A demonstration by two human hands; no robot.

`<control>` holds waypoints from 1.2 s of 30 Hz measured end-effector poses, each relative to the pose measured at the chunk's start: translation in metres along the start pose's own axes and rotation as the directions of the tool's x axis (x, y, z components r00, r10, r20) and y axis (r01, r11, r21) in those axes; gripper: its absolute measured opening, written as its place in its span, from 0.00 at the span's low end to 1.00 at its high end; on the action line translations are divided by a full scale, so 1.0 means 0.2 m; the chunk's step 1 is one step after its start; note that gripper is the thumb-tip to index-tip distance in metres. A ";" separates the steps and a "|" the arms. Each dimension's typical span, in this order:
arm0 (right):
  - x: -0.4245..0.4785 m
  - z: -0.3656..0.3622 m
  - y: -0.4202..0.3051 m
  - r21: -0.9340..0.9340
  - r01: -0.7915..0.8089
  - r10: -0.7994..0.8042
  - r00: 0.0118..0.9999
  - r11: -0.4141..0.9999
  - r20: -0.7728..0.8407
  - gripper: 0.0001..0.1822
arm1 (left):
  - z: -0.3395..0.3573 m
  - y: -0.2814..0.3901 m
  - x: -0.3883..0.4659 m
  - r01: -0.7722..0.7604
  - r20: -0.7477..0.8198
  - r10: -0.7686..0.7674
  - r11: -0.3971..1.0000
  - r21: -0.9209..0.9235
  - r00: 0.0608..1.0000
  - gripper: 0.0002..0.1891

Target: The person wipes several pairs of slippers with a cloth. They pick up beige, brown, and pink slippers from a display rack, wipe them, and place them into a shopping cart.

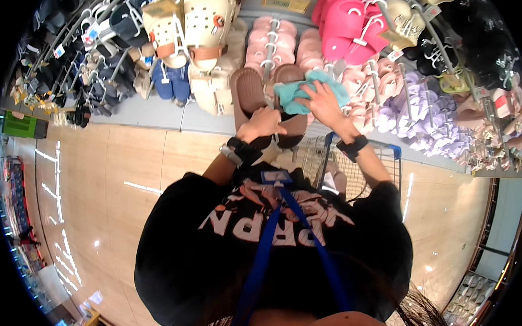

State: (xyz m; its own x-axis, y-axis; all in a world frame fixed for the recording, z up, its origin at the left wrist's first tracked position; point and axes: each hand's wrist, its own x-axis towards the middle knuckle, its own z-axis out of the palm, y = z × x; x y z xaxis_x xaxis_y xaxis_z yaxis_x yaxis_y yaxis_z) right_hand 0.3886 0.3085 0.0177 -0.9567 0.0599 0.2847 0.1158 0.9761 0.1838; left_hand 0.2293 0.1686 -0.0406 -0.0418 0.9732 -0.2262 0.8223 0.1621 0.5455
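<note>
A pair of brown slippers (246,91) hangs at the front of a display rack, soles with ribbed footbeds facing up. My left hand (262,124) lies on the lower part of the left slipper, its fingers curled around the strap area; its exact grip is partly hidden. My right hand (321,101) holds a turquoise cloth (293,95), bunched against the upper part of the right slipper. The cloth covers much of that slipper. Pink slippers (263,38) hang in a row just behind the brown pair.
Cream clogs (208,22) and navy slippers (165,80) hang to the left. Bright pink slippers (342,26) and lilac slippers (418,110) hang to the right. A wire shopping cart (375,159) with a blue-cornered rim stands close below my right arm. Metal hooks (438,40) jut from the rack.
</note>
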 end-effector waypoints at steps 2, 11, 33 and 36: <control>0.00 0.02 0.07 -0.126 -0.257 0.236 0.958 0.958 -0.161 0.20 | -0.02 0.00 0.02 -0.023 -0.037 0.021 0.998 -0.058 0.999 0.24; -0.16 -0.10 -0.01 0.042 -0.180 0.184 0.970 0.983 -0.159 0.27 | 0.02 -0.03 0.04 -0.094 -0.217 -0.391 0.309 -0.946 0.894 0.19; -0.09 -0.09 0.09 0.140 -0.655 0.651 0.656 0.742 -0.381 0.29 | 0.03 0.10 0.08 -0.271 -0.283 -0.546 0.104 -0.957 0.788 0.16; -0.17 -0.13 0.04 0.278 -0.629 0.685 0.622 0.726 -0.380 0.29 | 0.03 0.07 0.09 -0.409 -0.297 -0.632 -0.034 -0.912 0.716 0.17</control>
State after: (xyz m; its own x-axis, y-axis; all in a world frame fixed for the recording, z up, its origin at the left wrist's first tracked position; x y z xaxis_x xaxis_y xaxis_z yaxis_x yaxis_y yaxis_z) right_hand 0.4289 0.3090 0.0338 -0.4148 0.6263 0.6601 0.6120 0.7289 -0.3070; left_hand 0.2426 0.1880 -0.0413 -0.7181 0.6428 -0.2668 -0.5288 -0.2546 0.8097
